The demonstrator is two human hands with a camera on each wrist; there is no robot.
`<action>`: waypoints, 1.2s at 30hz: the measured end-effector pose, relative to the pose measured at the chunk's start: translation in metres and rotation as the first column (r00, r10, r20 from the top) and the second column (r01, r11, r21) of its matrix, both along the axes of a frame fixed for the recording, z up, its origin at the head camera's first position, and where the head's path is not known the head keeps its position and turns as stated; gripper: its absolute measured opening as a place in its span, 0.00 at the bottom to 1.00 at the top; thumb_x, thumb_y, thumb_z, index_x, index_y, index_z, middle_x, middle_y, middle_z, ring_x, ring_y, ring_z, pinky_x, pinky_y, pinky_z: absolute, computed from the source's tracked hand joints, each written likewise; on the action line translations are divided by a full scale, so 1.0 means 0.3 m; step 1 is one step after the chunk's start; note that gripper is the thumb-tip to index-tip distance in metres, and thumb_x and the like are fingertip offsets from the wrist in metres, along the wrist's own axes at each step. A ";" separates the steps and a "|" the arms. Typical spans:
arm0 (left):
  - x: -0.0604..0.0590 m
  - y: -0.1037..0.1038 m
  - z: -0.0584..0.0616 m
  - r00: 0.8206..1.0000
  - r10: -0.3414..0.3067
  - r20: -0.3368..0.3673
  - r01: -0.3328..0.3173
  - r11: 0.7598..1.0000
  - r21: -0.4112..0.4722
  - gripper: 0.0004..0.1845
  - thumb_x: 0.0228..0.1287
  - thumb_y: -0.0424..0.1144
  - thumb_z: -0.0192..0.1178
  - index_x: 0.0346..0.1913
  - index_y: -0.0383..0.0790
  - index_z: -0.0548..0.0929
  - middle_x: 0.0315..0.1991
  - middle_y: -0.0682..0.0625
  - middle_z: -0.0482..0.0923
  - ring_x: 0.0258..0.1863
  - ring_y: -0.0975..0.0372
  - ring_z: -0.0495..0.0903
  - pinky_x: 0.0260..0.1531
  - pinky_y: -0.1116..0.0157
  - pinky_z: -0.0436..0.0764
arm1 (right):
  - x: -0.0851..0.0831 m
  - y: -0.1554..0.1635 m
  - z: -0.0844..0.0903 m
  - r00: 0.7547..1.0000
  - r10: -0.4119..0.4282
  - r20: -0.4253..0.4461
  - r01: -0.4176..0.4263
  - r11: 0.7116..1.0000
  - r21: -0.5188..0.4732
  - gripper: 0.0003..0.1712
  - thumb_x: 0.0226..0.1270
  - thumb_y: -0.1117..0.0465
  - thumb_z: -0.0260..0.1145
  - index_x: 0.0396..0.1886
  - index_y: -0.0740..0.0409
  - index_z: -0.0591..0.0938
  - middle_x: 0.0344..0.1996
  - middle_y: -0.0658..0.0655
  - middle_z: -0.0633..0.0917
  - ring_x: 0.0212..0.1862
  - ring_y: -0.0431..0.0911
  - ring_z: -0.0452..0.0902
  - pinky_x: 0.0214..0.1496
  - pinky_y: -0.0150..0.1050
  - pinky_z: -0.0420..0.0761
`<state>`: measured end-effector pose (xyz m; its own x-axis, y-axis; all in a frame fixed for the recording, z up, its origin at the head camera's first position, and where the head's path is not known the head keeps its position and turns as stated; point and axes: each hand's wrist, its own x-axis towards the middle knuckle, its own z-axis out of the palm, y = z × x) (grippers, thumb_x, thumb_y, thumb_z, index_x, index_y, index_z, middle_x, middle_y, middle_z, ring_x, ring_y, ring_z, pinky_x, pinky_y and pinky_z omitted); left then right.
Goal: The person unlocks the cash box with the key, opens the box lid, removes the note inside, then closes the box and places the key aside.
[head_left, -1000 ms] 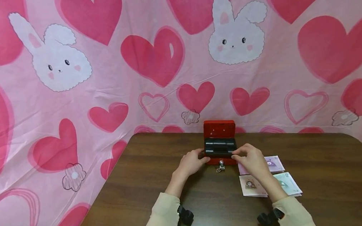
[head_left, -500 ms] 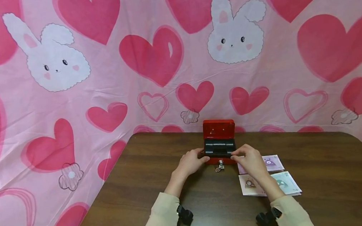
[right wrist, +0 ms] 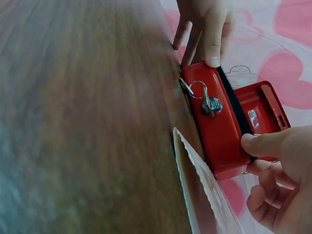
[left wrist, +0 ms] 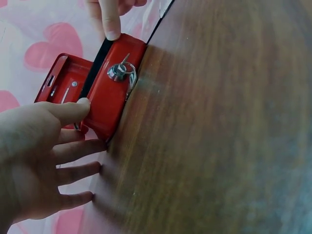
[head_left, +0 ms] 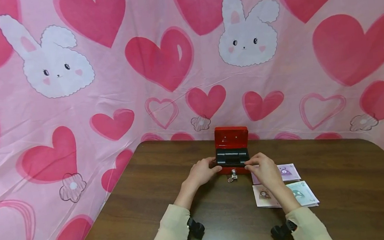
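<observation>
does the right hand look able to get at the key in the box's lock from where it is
Probably yes. The right hand rests on the red box's front right corner, and the key hangs in the front lock beside it, uncovered.

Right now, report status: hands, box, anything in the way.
Left hand and right hand hold the red cash box at its two ends. Lid up, key in the front lock. Paper notes lie beside the right wrist.
</observation>
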<state>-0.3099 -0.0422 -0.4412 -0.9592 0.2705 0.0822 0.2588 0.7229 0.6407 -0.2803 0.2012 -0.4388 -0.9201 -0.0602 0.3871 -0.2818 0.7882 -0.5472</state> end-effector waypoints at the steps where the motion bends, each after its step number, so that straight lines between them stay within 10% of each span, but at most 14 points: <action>1: 0.001 -0.001 0.000 1.000 -0.005 -0.005 0.005 1.000 -0.004 0.28 0.66 0.52 0.63 0.66 0.44 0.78 0.56 0.48 0.84 0.55 0.54 0.81 0.60 0.46 0.73 | 0.001 0.000 0.001 1.000 -0.002 0.003 0.002 1.000 0.006 0.07 0.61 0.59 0.72 0.38 0.54 0.92 0.40 0.56 0.84 0.44 0.53 0.82 0.43 0.50 0.81; 36: 0.034 -0.024 0.010 0.998 -0.065 -0.025 0.065 0.998 -0.007 0.30 0.67 0.49 0.63 0.69 0.45 0.72 0.60 0.49 0.82 0.60 0.56 0.80 0.63 0.47 0.71 | 0.059 -0.004 0.008 0.998 0.013 0.055 -0.012 1.000 -0.018 0.15 0.65 0.56 0.69 0.49 0.57 0.87 0.49 0.61 0.82 0.46 0.56 0.82 0.48 0.55 0.81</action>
<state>-0.2997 -0.0494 -0.4383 -0.9372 0.3329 0.1041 0.3213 0.7080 0.6289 -0.2625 0.2000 -0.4365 -0.9392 -0.0648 0.3371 -0.2603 0.7747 -0.5762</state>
